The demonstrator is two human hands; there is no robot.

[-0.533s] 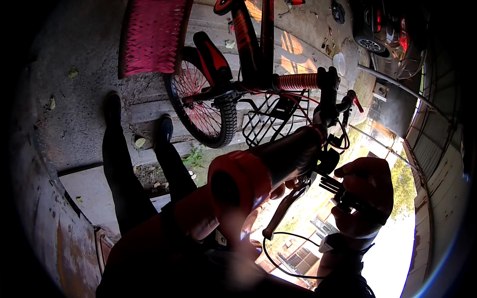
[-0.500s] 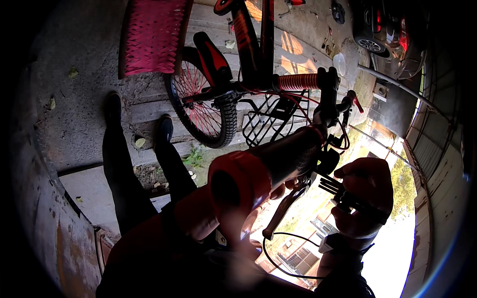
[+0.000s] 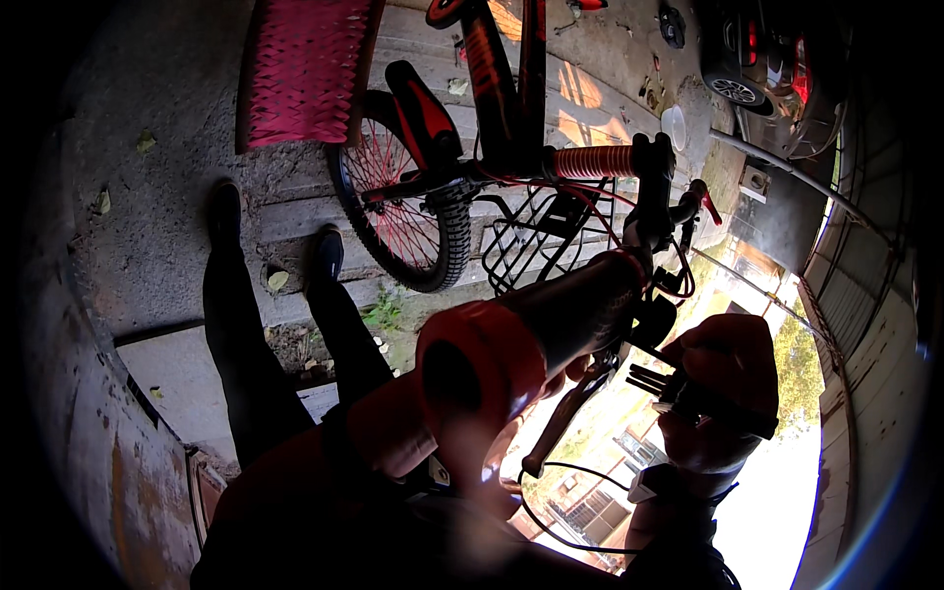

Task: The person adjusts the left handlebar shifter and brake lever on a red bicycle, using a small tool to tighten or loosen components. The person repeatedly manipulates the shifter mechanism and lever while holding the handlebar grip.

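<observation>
A black and red bicycle handlebar (image 3: 580, 300) points toward me, its thick red-rimmed grip end (image 3: 482, 364) large in the middle. My left hand (image 3: 503, 442) is wrapped round the far side of the grip, mostly hidden behind it; some fingertips show below the bar. Beneath the bar hangs the brake lever (image 3: 565, 423), close to those fingers. To its right, my right hand (image 3: 728, 374) is closed on a folding hex key set (image 3: 678, 391). Several thin keys stick out leftward from the tool, and one reaches toward the clamp area under the bar. Strong backlight darkens both hands.
The bicycle's wheel (image 3: 393, 197) with red spokes, its black wire rack (image 3: 551, 231) and frame (image 3: 489, 74) fill the upper middle. A pink woven strip (image 3: 305, 74) hangs upper left. My feet stand on concrete at left. A parked car (image 3: 767, 64) is upper right.
The hex key set has tilted slightly in my right hand and its keys sit a little lower. The grip end has shifted marginally to the right; my left hand keeps its place.
</observation>
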